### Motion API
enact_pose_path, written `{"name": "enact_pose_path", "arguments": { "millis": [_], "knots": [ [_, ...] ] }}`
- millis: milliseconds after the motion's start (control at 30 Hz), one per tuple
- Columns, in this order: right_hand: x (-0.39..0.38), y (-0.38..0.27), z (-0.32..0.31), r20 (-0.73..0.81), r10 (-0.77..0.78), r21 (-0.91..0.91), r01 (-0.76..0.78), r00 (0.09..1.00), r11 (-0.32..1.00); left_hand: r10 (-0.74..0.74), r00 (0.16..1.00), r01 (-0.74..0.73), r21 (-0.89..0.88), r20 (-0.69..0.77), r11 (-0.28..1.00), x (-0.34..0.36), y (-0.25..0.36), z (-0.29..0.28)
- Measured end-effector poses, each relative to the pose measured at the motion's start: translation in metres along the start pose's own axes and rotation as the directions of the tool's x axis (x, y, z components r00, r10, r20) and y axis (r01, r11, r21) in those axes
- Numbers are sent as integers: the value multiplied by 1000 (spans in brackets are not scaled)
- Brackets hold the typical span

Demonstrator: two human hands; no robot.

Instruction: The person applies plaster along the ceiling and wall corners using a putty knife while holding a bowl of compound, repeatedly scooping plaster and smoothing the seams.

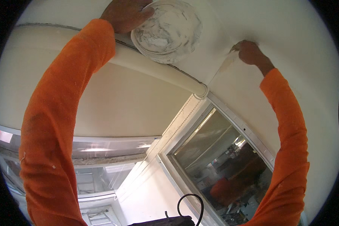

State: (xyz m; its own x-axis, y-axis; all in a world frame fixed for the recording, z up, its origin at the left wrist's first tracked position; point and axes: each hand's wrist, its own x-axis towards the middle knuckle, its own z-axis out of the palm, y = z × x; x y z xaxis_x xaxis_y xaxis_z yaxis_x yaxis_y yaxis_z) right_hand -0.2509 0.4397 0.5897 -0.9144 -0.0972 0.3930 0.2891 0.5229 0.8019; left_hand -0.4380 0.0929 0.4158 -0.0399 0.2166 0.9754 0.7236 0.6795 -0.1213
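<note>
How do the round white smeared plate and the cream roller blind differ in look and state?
The round white smeared plate is a streaked disc; the cream roller blind is a broad, plain sheet. The plate is held by the left hand; the blind hangs with no hand holding it. Both are pale.
</note>
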Motion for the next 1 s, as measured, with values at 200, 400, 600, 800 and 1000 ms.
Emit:
{"name": "enact_pose_path", "arguments": {
  "millis": [200, 400, 600, 800, 1000],
  "knots": [
    [-30, 2, -3, -143, -155, 13, 158, 978, 987, 3, 1000, -3, 46, 5, 999, 0, -3, -1],
    [-32, 31, 69, 6, -272, -378, 254, 962, 890, 13, 1000, -13, 30, 20, 999, 2, 11, -11],
    [-18, 57, 102, 52, -301, -501, 286, 952, 817, 13, 1000, -13, 1, -8, 1000, 1, 9, -5],
    [-9, -26, 45, 155, 90, -292, -41, 984, 956, 68, 996, -63, 102, -52, 993, 0, -7, 6],
    [-25, -51, 56, 592, 87, -452, 240, 801, 859, 77, 995, -70, 96, -69, 993, 6, -3, 13]
  ]
}}
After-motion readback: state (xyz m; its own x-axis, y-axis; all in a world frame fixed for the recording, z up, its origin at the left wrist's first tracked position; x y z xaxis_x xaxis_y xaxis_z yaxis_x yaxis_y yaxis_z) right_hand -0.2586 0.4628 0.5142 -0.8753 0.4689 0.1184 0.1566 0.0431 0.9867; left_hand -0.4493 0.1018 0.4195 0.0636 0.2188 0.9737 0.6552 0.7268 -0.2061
